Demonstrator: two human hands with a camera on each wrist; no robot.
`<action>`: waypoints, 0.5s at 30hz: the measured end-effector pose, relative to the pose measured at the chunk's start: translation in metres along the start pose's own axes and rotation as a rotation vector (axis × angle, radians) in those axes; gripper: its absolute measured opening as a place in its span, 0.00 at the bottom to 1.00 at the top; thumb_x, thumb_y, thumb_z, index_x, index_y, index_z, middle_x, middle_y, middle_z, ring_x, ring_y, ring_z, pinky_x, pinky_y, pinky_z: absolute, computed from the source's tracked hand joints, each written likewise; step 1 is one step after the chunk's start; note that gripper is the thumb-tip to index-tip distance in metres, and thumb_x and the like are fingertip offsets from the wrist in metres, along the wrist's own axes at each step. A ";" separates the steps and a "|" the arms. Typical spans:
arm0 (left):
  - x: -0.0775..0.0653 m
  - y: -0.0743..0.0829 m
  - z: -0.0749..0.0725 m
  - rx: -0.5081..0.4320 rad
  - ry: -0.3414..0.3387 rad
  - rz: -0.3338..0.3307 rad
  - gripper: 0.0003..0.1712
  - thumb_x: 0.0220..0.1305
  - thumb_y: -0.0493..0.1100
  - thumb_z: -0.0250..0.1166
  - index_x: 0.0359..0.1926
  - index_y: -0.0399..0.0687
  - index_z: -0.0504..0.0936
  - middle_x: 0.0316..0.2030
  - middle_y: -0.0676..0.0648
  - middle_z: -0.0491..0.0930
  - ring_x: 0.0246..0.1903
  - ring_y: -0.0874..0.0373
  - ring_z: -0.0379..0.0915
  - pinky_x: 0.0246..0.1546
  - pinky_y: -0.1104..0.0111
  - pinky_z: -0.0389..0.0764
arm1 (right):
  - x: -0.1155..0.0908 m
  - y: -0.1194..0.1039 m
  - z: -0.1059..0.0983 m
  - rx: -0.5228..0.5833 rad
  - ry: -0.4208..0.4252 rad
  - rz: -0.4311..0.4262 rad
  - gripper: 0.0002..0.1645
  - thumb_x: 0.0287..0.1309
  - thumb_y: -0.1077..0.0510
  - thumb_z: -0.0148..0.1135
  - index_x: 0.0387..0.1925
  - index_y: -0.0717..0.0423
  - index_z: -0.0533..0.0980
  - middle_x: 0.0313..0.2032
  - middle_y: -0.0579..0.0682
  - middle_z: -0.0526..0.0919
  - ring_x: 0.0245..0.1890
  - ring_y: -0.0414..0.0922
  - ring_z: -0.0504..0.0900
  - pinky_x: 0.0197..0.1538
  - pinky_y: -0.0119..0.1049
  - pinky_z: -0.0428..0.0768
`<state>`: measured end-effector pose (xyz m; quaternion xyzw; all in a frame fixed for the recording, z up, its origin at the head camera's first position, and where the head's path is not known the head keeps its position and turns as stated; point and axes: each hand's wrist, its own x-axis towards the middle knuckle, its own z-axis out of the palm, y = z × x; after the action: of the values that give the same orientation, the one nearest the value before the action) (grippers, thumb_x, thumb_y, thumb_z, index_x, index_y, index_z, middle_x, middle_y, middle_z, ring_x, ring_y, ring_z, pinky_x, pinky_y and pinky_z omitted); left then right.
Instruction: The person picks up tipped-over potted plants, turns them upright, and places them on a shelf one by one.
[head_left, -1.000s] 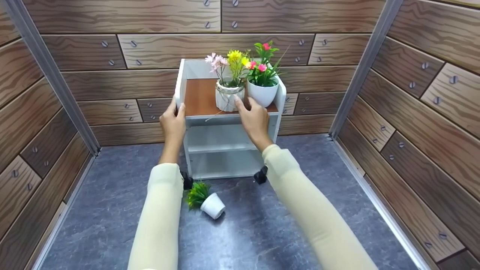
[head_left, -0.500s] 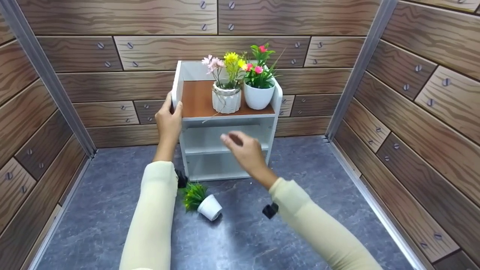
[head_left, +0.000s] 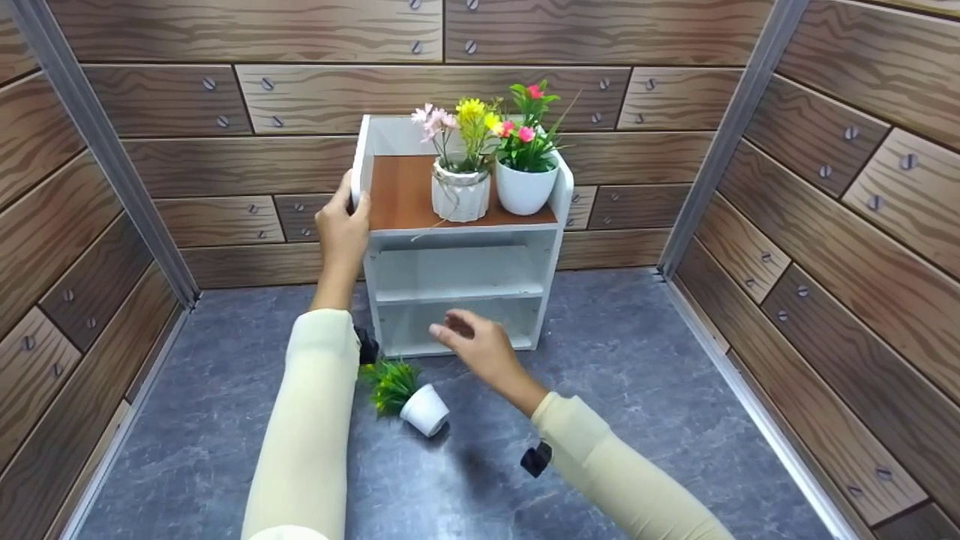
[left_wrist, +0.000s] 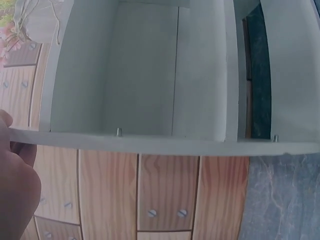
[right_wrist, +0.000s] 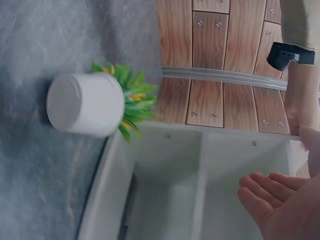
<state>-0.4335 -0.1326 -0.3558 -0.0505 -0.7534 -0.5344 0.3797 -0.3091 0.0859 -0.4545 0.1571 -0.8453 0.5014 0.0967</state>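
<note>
My left hand (head_left: 343,232) grips the left side panel of a small white shelf unit (head_left: 459,295) near its top, thumb in front and fingers behind. In the left wrist view the hand (left_wrist: 17,180) shows at the panel's edge. My right hand (head_left: 480,346) hangs in the air before the lower shelf, fingers loosely bent and holding nothing. Below it to the left, a small artificial plant in a white pot (head_left: 425,411) lies on its side on the floor. On the brown top stand a ribbed white pot of pink and yellow flowers (head_left: 460,196) and a smooth white pot with red flowers (head_left: 526,187).
The unit stands on a dark grey marbled floor (head_left: 615,360) close to the wood-patterned back wall (head_left: 300,165). Similar walls rise at left and right. A black wrist camera (head_left: 535,459) sits at my right cuff.
My right hand has left the ribbed flower pot on the top and come down towards the lower shelf and the lying plant. The left hand keeps its hold on the side panel.
</note>
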 end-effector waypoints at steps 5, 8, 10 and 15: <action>0.000 -0.002 0.000 -0.003 -0.015 0.011 0.26 0.70 0.36 0.61 0.68 0.41 0.75 0.57 0.33 0.80 0.54 0.45 0.80 0.56 0.54 0.80 | -0.009 0.014 0.016 0.029 -0.047 0.052 0.38 0.61 0.40 0.68 0.62 0.64 0.76 0.56 0.60 0.83 0.56 0.55 0.83 0.58 0.43 0.81; 0.000 -0.004 0.000 -0.004 -0.012 0.016 0.26 0.70 0.36 0.60 0.68 0.41 0.75 0.57 0.33 0.80 0.52 0.46 0.80 0.55 0.54 0.80 | -0.014 0.023 0.025 0.032 -0.060 0.063 0.40 0.60 0.41 0.69 0.63 0.65 0.74 0.58 0.63 0.82 0.57 0.57 0.83 0.59 0.46 0.81; 0.000 -0.004 0.000 -0.002 -0.012 0.024 0.26 0.70 0.36 0.60 0.68 0.41 0.75 0.56 0.32 0.80 0.51 0.46 0.80 0.53 0.54 0.81 | -0.018 0.028 0.030 0.029 -0.062 0.069 0.41 0.59 0.41 0.70 0.64 0.65 0.74 0.59 0.63 0.81 0.57 0.56 0.82 0.59 0.46 0.80; 0.000 -0.004 0.001 -0.001 0.001 0.036 0.25 0.70 0.35 0.60 0.67 0.40 0.75 0.55 0.32 0.81 0.51 0.44 0.81 0.53 0.53 0.81 | -0.029 0.038 0.039 -0.016 -0.072 0.084 0.44 0.58 0.39 0.71 0.67 0.62 0.72 0.62 0.60 0.80 0.62 0.56 0.78 0.64 0.50 0.76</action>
<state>-0.4353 -0.1335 -0.3591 -0.0638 -0.7519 -0.5280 0.3898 -0.2962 0.0733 -0.5142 0.1386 -0.8580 0.4924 0.0464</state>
